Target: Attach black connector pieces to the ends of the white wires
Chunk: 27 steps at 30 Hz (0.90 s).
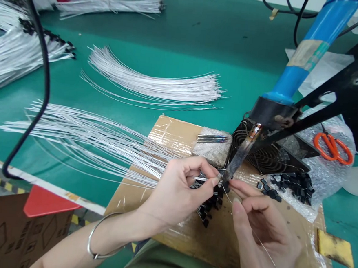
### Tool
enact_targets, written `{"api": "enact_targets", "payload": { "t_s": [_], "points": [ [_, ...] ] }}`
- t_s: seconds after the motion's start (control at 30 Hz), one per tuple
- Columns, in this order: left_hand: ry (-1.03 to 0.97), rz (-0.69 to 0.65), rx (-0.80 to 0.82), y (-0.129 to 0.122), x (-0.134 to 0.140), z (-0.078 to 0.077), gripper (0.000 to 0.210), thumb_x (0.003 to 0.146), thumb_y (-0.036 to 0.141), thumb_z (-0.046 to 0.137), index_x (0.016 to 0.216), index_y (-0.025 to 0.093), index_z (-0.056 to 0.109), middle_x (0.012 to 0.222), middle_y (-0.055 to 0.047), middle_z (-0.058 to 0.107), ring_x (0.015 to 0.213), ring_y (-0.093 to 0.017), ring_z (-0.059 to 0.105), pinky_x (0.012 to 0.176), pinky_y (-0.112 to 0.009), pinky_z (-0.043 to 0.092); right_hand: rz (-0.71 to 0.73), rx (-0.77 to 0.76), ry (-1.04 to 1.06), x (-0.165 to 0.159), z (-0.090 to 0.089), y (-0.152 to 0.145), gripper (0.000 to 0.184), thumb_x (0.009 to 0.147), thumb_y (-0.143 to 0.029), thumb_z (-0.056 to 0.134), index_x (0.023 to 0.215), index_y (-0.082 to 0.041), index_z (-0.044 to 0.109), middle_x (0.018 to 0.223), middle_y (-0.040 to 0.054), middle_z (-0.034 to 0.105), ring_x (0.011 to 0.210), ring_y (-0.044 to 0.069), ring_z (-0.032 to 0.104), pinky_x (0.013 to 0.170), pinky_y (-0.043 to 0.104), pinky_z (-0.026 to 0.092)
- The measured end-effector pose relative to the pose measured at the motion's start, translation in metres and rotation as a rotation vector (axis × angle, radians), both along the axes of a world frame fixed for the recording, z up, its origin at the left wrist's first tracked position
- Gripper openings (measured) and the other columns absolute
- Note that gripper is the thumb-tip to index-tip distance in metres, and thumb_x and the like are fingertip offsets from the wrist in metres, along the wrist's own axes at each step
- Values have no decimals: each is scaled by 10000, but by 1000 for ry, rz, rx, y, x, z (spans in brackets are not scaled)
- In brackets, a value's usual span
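My left hand (pixel 181 191) pinches a white wire between thumb and fingers, its end right by the tip of a blue-handled soldering iron (pixel 242 152). The iron points down, fixed in a black stand (pixel 329 95). Thin solder wire (pixel 268 253) runs through my right hand (pixel 267 234), with thumb and fingers closed on it close to the iron's tip. Exactly where the solder meets the work is hidden by fingertips. Beneath my left hand are black connectors (pixel 207 207), and long white wires (pixel 105 141) stretch away to the left.
On the cardboard (pixel 157 134) are loose black pieces (pixel 298 187) and a block with metal pins (pixel 211 146). A black fan (pixel 266 154), orange scissors (pixel 334 149) and a yellow sponge (pixel 335 248) sit rightward. Behind lies another wire bundle (pixel 155 81); a black cable (pixel 45 67) hangs left.
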<state>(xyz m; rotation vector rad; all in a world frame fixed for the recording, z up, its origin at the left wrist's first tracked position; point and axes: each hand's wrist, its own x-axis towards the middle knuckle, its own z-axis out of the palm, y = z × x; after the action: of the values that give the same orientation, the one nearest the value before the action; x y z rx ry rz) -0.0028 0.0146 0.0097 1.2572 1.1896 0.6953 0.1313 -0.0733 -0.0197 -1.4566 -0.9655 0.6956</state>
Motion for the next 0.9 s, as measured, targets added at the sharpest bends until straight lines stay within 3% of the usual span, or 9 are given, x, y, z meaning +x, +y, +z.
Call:
{"api": "enact_targets", "payload": {
  "t_s": [0.23,0.5,0.7,0.9],
  "points": [
    [-9,7,-12,2,0,2,136,790,275,689,721,158,690,811,-82,778,707,-178,647,625,-279,441,-46,-45,62,-8,7,1,218,966,-205,699,759,-240,639,1137,-2,844,1048,122,805,939,177,609],
    [16,8,-11,2,0,2,145,785,290,689,714,163,689,778,-76,758,688,-177,632,572,-272,380,-43,-42,62,-8,7,2,214,973,-205,701,768,-231,642,1152,46,836,1035,169,811,878,234,645],
    [-7,14,-1,2,0,4,134,793,271,697,719,159,699,805,-81,779,693,-164,635,615,-266,442,-62,-37,73,-9,8,2,220,964,-194,701,757,-238,639,1123,-7,842,1035,113,805,932,163,601],
    [-4,11,1,2,-2,3,125,796,265,701,722,164,695,809,-80,782,703,-169,650,601,-263,434,-49,-49,71,-8,8,1,218,962,-209,718,759,-227,641,1139,52,841,1038,180,813,909,252,640]
  ]
}}
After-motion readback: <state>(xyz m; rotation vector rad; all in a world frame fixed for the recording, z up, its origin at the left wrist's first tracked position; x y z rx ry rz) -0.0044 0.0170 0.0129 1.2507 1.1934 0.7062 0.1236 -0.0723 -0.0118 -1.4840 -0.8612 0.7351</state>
